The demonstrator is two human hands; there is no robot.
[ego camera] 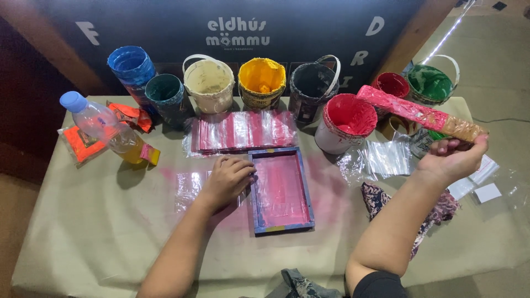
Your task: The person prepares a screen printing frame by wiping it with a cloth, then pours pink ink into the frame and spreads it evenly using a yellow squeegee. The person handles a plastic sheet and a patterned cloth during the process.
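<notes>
A small framed printing screen [280, 190] smeared with pink ink lies flat in the middle of the table. My left hand [228, 180] rests with curled fingers against the screen's left edge, on top of a clear plastic sheet [190, 186]. My right hand [455, 157] is raised at the right and grips the taped end of a long squeegee [411, 112] coated in pink-red ink; its blade points up-left, above a bucket of red ink [345, 121].
Several ink buckets line the back: blue [132, 67], teal [165, 95], cream [210, 83], yellow [262, 81], black [313, 85], green [432, 84]. A stack of clear bags [243, 131] lies behind the screen. A plastic bottle [105, 128] lies left. A patterned rag [381, 200] lies right.
</notes>
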